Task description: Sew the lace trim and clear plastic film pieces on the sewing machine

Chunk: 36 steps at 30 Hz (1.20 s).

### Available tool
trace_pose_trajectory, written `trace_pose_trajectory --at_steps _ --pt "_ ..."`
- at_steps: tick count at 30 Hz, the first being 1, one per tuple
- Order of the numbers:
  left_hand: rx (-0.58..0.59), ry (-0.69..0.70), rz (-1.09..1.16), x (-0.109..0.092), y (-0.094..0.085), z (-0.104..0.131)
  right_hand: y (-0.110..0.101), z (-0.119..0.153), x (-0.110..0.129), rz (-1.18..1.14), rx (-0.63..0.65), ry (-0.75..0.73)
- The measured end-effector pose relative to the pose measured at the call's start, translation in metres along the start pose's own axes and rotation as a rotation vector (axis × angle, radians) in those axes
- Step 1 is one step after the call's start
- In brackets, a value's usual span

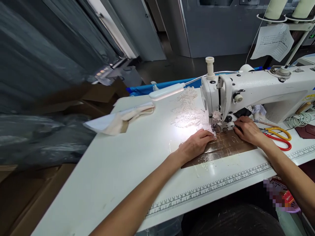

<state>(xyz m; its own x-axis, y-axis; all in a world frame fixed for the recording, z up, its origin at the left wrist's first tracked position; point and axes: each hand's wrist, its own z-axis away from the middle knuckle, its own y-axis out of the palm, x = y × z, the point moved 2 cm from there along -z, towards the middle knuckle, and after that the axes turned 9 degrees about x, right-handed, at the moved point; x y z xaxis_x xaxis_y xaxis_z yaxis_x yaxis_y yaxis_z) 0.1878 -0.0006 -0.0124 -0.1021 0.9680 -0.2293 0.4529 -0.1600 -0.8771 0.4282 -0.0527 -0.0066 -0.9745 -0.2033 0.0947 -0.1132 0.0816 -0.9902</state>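
Observation:
A white sewing machine [261, 87] stands on the right of the white table. Its needle area is above a small piece of white lace [205, 127]. My left hand [197, 144] lies just left of the needle, fingers close together, fingertips at the lace edge. Beside the machine's base, right of the needle, my right hand [246, 130] rests with bent fingers; what its fingertips touch is too small to make out. Under both hands a brown sheet [221, 149], strewn with thread scraps, covers the machine bed. More white lace [188, 108] is heaped behind my left hand.
Scissors [279, 136] with yellow and red handles lie right of my right hand. A lamp [167, 91] hangs over the table's back. Folded cream fabric [118, 121] lies at the left edge, beside cardboard boxes [98, 98]. A printed ruler [209, 190] runs along the front edge.

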Motion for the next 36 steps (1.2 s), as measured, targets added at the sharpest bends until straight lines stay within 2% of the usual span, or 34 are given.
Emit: trace_pose_trajectory --at_steps 2,5,7,9,12,14,16,20,23,29,36 --pt "-0.037 -0.104 0.117 0.000 0.000 -0.002 -0.004 -0.003 0.000 0.063 0.042 -0.056" --pt "-0.061 -0.369 0.291 0.002 0.000 -0.006 -0.011 -0.002 0.004 0.107 -0.015 -0.155" --pt "-0.072 -0.533 0.386 0.004 0.001 -0.008 -0.015 0.003 0.008 0.082 -0.068 -0.232" --pt "-0.084 -0.627 0.485 0.006 0.002 -0.010 -0.016 0.013 0.014 -0.017 -0.086 -0.272" --pt "-0.058 -0.667 0.651 0.009 0.004 -0.010 -0.016 0.026 0.026 -0.265 -0.011 -0.245" --pt "-0.036 -0.677 0.763 0.012 0.006 -0.009 -0.014 0.029 0.035 -0.414 0.059 -0.162" --pt "-0.021 -0.691 0.870 0.015 0.006 -0.009 -0.011 0.026 0.043 -0.457 0.105 -0.071" --pt "0.005 -0.702 1.014 0.021 0.003 -0.010 -0.009 0.010 0.055 -0.254 0.176 0.098" --pt "-0.022 -0.738 1.069 0.025 0.000 -0.011 -0.007 -0.002 0.061 -0.126 0.196 0.176" --pt "-0.040 -0.826 1.153 0.030 -0.002 -0.012 0.000 -0.014 0.070 -0.098 0.089 0.161" --pt "-0.022 -0.863 1.187 0.030 -0.003 -0.012 0.008 -0.020 0.069 -0.079 0.155 0.113"
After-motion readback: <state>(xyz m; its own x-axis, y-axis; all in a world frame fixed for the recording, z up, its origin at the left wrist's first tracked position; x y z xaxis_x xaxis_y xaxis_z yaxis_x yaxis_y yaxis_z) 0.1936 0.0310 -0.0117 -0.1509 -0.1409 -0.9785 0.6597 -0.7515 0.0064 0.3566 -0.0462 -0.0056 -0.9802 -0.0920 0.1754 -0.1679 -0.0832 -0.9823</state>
